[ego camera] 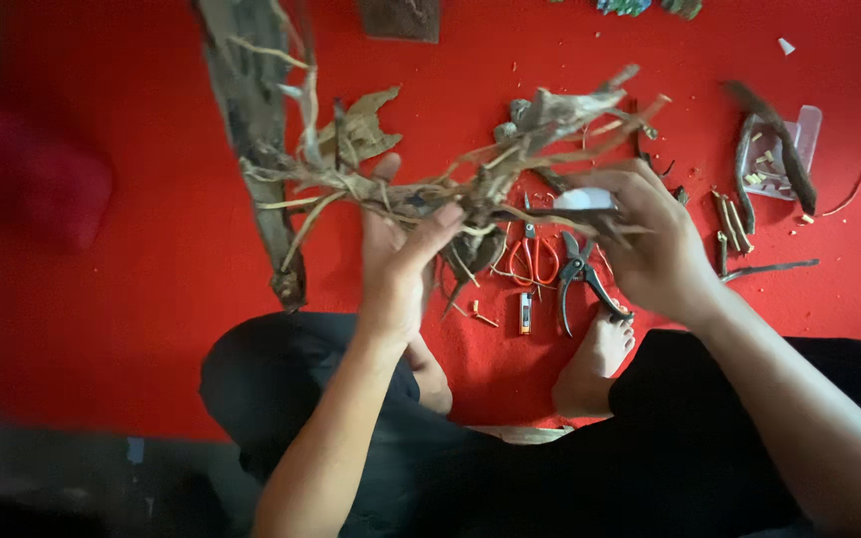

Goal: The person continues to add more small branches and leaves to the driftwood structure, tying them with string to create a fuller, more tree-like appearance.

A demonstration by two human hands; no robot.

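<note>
Head view looks down on a person seated on a red carpet [132, 299], legs in dark trousers and one bare foot [595, 364] showing low in the centre. At mid-frame the left hand [401, 254] has its fingers clamped around a tangled piece of branching driftwood [490, 164], held up above the floor. Just right of centre the right hand [650, 239] curls its fingers on a small white object [585, 199] pressed against the wood. Below the wood lie orange-handled scissors [530, 261], dark pruning shears [580, 279] and a small lighter [525, 312]. Toward the right edge, twigs and a clear plastic tray [794, 139] rest on the carpet.
</note>
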